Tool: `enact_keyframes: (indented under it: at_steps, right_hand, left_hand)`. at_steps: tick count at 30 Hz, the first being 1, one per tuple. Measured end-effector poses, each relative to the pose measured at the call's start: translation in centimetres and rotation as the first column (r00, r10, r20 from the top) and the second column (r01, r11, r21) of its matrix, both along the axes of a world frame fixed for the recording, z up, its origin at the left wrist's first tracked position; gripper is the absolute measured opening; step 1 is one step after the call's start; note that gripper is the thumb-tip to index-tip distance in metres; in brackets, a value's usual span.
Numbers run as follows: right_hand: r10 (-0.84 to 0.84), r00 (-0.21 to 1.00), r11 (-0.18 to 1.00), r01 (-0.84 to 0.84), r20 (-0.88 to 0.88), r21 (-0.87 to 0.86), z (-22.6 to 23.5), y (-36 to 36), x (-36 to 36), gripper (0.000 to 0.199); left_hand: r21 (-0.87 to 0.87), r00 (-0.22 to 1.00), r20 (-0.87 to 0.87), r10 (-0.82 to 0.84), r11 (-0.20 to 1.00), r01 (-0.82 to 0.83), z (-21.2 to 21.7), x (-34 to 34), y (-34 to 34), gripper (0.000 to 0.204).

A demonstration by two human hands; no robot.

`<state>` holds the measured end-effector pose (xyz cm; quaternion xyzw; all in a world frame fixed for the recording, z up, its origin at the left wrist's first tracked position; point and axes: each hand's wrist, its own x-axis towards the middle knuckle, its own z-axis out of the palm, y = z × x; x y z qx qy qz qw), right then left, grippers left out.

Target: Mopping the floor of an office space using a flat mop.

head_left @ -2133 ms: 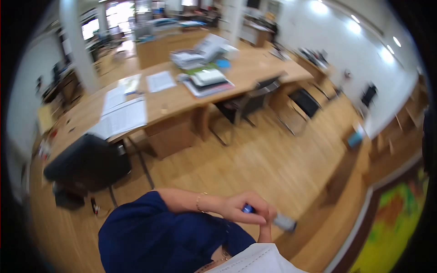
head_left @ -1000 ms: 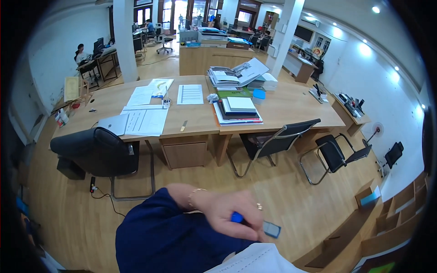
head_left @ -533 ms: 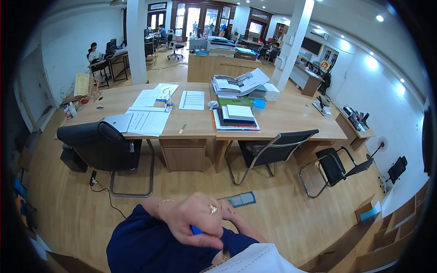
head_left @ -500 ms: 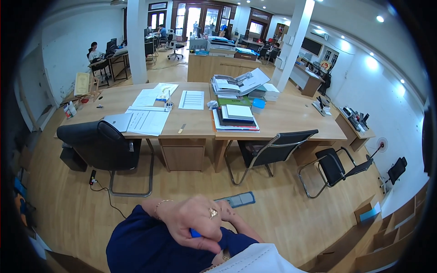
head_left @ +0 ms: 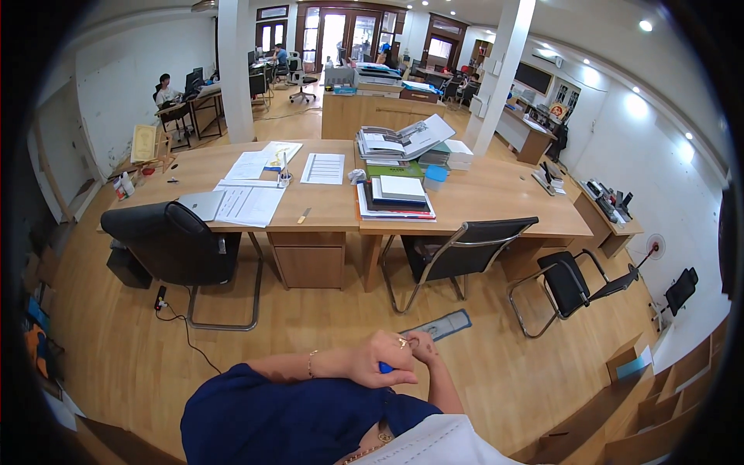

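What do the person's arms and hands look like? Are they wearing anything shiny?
Yes! The left arm has a loose dark blue sleeve and a thin gold-coloured bracelet. The left hand wears a gold-coloured ring. The right hand has small dark marks near the wrist, too small to make out.

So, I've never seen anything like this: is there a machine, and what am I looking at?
There's no machine, just a person. A wide fisheye camera on that person's head looks down, which makes straight edges bend. The bare left hand is wrapped around a blue-ended handle; the right hand is just beyond it, apparently on the same handle, though its grip is hidden. A flat grey-blue mop pad lies on the floor. On the wooden desk are papers, a silver laptop and a pile of books.
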<state>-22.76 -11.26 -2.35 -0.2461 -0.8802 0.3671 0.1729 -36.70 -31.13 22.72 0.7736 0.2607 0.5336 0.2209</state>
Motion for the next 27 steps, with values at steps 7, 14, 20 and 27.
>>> enact_keyframes:
  at_steps: [7,14,20,27]
  right_hand:
    - [-0.121,0.992,0.990,0.124,0.048,-0.067,-2.1,0.9,3.6,0.033]
    - [-0.315,0.932,0.944,0.288,-0.181,-0.158,0.1,-7.0,5.5,0.031]
    - [-0.455,0.887,0.888,0.444,-0.078,-0.122,6.1,-14.3,7.4,0.031]
    - [-0.573,0.818,0.791,0.570,0.058,-0.224,1.1,-16.3,13.1,0.028]
  left_hand:
    - [-0.029,0.994,-0.069,-0.083,0.996,0.081,-0.7,1.7,1.2,0.014]
    - [0.000,0.950,-0.036,-0.310,0.951,0.310,4.0,1.0,-0.6,0.013]
    - [-0.059,0.882,0.065,-0.466,0.881,0.470,7.7,0.0,-1.2,0.016]
    - [-0.227,0.813,0.267,-0.518,0.786,0.575,6.2,1.7,0.7,0.022]
